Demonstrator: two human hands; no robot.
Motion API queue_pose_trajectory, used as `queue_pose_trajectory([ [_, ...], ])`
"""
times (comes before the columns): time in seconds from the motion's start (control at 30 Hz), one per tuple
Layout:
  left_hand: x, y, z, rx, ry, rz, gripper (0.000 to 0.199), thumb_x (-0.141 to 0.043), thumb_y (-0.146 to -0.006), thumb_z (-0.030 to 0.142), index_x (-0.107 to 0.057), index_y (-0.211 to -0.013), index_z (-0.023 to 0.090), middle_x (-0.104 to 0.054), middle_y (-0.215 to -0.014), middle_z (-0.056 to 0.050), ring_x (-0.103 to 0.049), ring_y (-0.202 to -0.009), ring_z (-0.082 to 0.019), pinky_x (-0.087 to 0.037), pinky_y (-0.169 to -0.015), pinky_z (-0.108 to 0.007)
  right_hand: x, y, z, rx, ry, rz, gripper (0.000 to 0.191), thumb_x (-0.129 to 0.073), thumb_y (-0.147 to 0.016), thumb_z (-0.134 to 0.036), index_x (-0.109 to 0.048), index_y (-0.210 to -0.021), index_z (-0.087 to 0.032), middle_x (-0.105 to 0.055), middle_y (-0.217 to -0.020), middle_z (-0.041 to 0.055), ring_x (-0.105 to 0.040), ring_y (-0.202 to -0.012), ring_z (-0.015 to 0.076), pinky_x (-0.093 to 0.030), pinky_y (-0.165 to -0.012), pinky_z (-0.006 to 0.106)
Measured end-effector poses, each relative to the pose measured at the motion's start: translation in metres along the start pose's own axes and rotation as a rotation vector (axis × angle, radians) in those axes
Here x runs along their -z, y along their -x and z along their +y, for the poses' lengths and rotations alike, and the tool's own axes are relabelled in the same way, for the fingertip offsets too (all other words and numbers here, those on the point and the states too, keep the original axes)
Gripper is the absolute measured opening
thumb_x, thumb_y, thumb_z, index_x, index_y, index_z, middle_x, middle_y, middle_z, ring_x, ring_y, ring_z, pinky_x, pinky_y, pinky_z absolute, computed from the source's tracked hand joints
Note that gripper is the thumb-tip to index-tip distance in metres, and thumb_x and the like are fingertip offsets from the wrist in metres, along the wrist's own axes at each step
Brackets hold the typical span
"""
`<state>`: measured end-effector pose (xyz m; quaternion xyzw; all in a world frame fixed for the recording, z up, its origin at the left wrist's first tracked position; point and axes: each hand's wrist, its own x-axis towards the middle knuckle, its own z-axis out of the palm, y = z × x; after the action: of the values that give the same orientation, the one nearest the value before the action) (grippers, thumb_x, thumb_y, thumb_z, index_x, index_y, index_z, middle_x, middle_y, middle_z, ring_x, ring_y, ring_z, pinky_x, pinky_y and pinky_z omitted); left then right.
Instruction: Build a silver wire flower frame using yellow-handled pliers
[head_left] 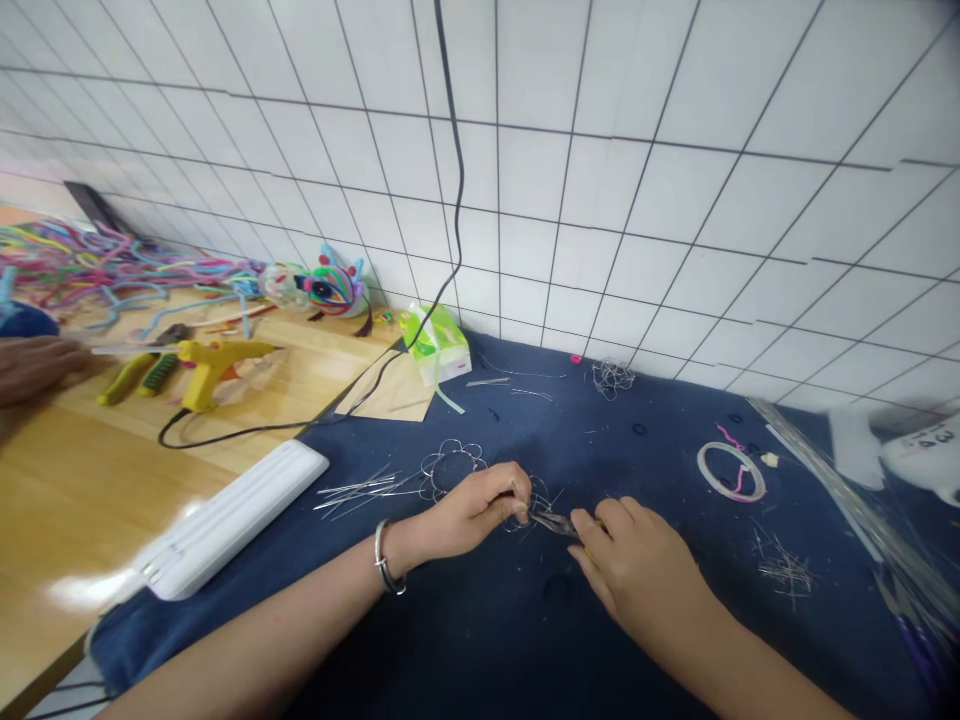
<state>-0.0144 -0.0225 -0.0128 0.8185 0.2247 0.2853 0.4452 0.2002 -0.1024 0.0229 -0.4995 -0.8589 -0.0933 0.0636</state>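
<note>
Near the middle of the dark blue cloth, my left hand [484, 508] pinches a piece of thin wire [541, 494] between thumb and fingers. My right hand [637, 560] is closed around the handles of a pair of pliers [553, 522]. Their jaws meet the wire right beside my left fingertips; the handles are mostly hidden in my palm. A flower-shaped wire ring [452, 468] lies just beyond my left hand. To its left several straight wire pieces [364, 490] are spread on the cloth.
At left are a white power strip [232, 520], a yellow glue gun [214, 370] and another person's hand [41, 370]. A green tissue pack [437, 345] stands by the wall. At right lie a white ring [731, 472], wire scraps [784, 570] and long wires [862, 500].
</note>
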Motion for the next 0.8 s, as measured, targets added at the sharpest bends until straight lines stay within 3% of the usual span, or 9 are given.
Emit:
queue_pose_trajectory([
  [0.8,-0.0023,0.0011,-0.0044,-0.051,0.018,-0.01,0.013,-0.039,-0.09,0.015,-0.05,-0.083,0.013,-0.054,-0.083,-0.006,-0.052,-0.077,-0.012,-0.042,-0.071,-0.026,0.0026,0.0011,0.0015,-0.038,-0.038,-0.052,0.017,-0.049,-0.082,-0.026,-0.057,-0.095,-0.02,-0.052,-0.075,0.0046,-0.049,-0.069,0.018,-0.034,-0.056,0.028],
])
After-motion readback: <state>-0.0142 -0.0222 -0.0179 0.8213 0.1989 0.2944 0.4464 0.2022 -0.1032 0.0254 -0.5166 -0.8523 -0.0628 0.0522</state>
